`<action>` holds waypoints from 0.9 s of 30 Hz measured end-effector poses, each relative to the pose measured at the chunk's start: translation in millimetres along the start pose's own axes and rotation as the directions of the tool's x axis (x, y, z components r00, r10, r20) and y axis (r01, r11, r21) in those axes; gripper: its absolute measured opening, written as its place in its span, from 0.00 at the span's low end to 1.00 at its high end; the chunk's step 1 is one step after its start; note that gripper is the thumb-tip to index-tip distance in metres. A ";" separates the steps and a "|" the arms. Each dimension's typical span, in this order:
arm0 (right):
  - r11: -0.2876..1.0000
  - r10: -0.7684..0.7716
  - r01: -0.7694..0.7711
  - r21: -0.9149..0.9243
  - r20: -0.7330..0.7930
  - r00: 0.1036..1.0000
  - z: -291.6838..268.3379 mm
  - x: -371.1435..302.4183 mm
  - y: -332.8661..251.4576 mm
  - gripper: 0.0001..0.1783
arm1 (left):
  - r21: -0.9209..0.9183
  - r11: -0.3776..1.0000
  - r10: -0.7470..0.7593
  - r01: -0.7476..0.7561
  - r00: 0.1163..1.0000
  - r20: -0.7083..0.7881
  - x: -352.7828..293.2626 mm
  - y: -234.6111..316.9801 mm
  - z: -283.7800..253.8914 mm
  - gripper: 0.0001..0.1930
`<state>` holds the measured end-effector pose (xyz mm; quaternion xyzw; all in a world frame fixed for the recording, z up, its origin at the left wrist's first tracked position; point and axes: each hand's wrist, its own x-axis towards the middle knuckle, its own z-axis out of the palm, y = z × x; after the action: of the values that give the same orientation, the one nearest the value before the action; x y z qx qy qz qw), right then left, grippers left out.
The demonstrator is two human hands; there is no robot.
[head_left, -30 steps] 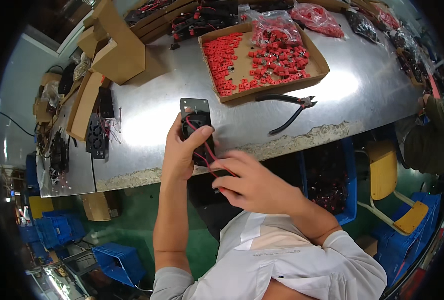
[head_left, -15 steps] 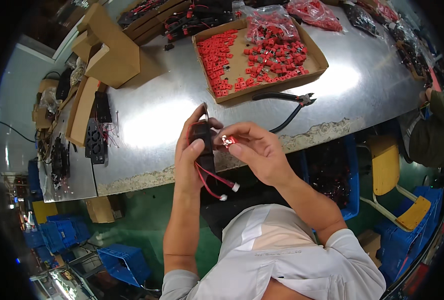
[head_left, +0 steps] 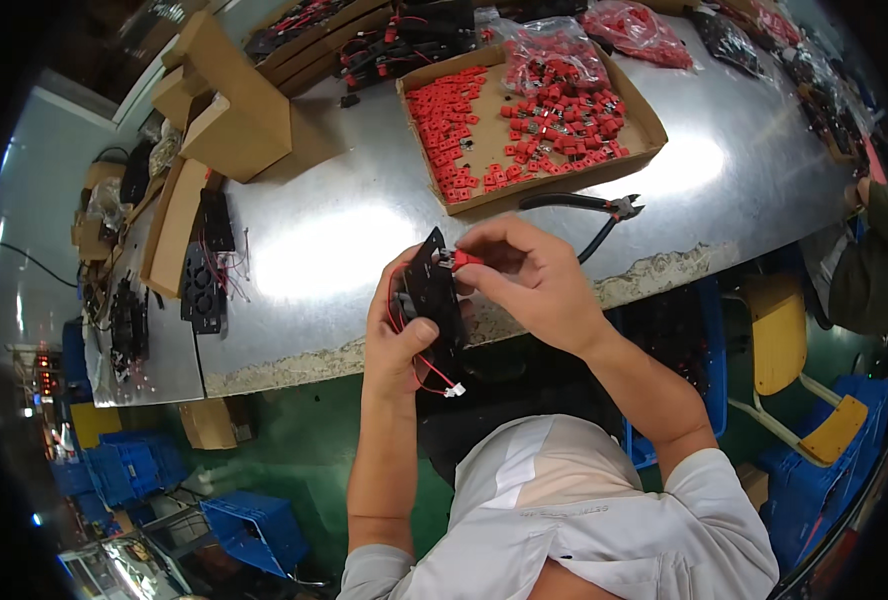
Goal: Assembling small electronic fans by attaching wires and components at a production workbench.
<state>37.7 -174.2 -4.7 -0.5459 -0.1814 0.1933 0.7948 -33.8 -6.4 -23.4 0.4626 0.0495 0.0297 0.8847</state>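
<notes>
My left hand (head_left: 401,345) grips a black fan panel (head_left: 434,298) tilted on its edge, thumb on the near side. Thin red and black wires run off it to a small white plug (head_left: 454,390) dangling below. Pinched in my right hand (head_left: 536,285) is a small red connector (head_left: 466,260) with metal pins. Those pins point at the upper part of the panel's face; whether they touch it I cannot tell. Beyond the hands lies a shallow cardboard tray (head_left: 444,208) of red connectors, with a clear bag (head_left: 554,62) of more of them.
Cutting pliers (head_left: 589,205) lie on the metal table (head_left: 304,230) by the tray. At left stand a folded cardboard box (head_left: 239,135) and another fan panel (head_left: 202,290). A yellow chair (head_left: 772,330) and blue crates (head_left: 254,530) are around the table. Another person's arm (head_left: 879,210) shows at far right.
The fan panel has turned so its flat face shows more. My right hand has brought the red connector up to the panel's upper part. The view has shifted slightly.
</notes>
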 end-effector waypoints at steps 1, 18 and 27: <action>0.988 -0.063 0.063 -0.139 0.001 0.998 0.2 1.5 -1.9 0.14 | 0.000 1.000 -0.005 0.005 1.000 0.006 0.4 0.6 -0.1 0.47; 0.989 -0.072 0.092 0.112 -0.168 0.983 1.9 -30.8 30.9 0.15 | 0.195 0.970 -0.162 0.143 0.984 0.081 -5.5 2.7 14.8 0.38; 0.381 -0.188 0.129 0.916 -0.059 0.980 -22.3 -27.0 10.7 0.13 | 0.226 0.954 -0.225 0.196 0.968 0.111 12.7 31.6 29.7 0.37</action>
<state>24.5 -202.0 -24.4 0.0050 -0.1183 0.1990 0.9728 -17.9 -11.4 18.7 0.5479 0.0414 -0.1021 0.8293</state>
